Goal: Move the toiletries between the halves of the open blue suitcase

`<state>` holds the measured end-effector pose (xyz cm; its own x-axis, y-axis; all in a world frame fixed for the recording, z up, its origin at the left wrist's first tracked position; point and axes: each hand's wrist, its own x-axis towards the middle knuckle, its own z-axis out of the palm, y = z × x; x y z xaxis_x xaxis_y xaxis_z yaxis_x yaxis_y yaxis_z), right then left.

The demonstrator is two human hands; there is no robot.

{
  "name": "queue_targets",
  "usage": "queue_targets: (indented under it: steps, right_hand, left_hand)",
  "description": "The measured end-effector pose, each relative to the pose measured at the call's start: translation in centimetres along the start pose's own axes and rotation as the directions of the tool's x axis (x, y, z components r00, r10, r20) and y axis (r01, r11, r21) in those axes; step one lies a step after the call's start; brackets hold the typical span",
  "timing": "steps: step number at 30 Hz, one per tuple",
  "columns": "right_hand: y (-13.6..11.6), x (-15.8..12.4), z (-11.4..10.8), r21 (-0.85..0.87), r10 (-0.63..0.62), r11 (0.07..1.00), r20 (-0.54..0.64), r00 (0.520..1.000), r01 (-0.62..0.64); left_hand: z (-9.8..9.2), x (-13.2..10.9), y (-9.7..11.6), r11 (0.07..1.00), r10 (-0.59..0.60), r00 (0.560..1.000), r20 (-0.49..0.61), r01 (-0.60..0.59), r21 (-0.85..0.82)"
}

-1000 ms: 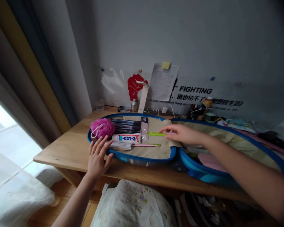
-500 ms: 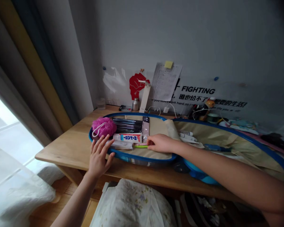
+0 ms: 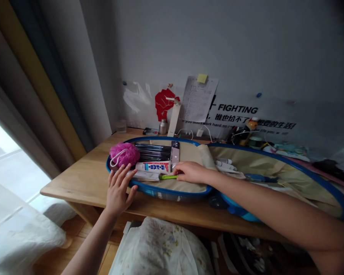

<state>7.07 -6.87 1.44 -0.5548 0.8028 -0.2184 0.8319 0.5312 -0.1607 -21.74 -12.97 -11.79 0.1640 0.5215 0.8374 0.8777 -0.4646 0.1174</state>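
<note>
Right hand (image 3: pixel 190 172) half-curled, fingertips at green toothbrush (image 3: pixel 167 177), grip unclear. Left hand (image 3: pixel 118 187) open, empty, fingers spread by blue suitcase rim (image 3: pixel 172 192). Toothpaste tube (image 3: pixel 152 167) at right hand's 9 o'clock; pink bath pouf (image 3: pixel 124 154) at left hand's 12 o'clock; suitcase open on desk (image 3: pixel 74 183).

The left hand (image 3: pixel 119 189) lies spread on a blue-rimmed open suitcase (image 3: pixel 172 190) on the pale wooden desk (image 3: pixel 83 183); the right hand (image 3: pixel 190 172) touches a bright green plastic handle (image 3: pixel 167 177).

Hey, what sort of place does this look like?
Probably a bedroom or small study corner at home: a wooden desk beside a curtained window, a "FIGHTING" motivational poster on the wall, and an open blue suitcase holding toiletries.
</note>
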Motion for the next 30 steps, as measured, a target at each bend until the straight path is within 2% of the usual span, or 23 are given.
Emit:
queue_targets:
  steps: [2,4,7,9,11,14,18,23,30]
  right_hand:
    - [0.6,-0.5,-0.7,0.023,0.005,1.000,-0.042,0.999,-0.004]
    - [1.9,-1.1,-1.8,0.071,0.034,0.997,-0.137,0.990,-0.024]
    - [5.3,-2.6,-3.8,0.172,0.127,0.982,-0.310,0.942,-0.076]
    - [8.1,-4.1,-4.9,0.213,0.208,0.967,-0.347,0.915,-0.139]
    - [10.8,-5.9,-5.4,0.209,0.291,0.949,-0.285,0.913,-0.237]
    - [13.7,-8.8,-5.0,0.177,0.370,0.920,-0.099,0.924,-0.349]
    - [14.7,-11.8,-2.8,0.161,0.373,0.910,0.090,0.924,-0.383]
    - [13.7,-13.0,-1.1,0.062,0.365,0.927,0.077,0.928,-0.370]
    - [13.2,-12.6,-1.7,0.024,0.381,0.923,0.102,0.919,-0.385]
  left_hand:
    - [0.0,0.0,0.0,1.000,0.004,1.000,0.000,-0.004,0.005]
    - [0.0,0.0,0.0,1.000,0.011,1.000,-0.001,-0.011,0.008]
    - [0.0,0.0,0.0,1.000,0.022,1.000,-0.005,-0.022,0.009]
    - [0.0,0.0,-0.1,1.000,0.022,1.000,-0.004,-0.022,0.011]
    - [0.0,0.0,-0.1,1.000,0.017,1.000,-0.004,-0.017,0.010]
    - [0.1,0.0,-0.1,1.000,0.013,1.000,-0.012,-0.013,0.002]
    - [0.0,0.0,0.0,1.000,0.003,1.000,-0.013,-0.003,-0.012]
    - [0.0,0.0,0.0,1.000,0.020,1.000,-0.021,-0.020,-0.004]
    - [0.1,0.0,0.0,1.000,0.025,0.999,-0.026,-0.025,-0.011]
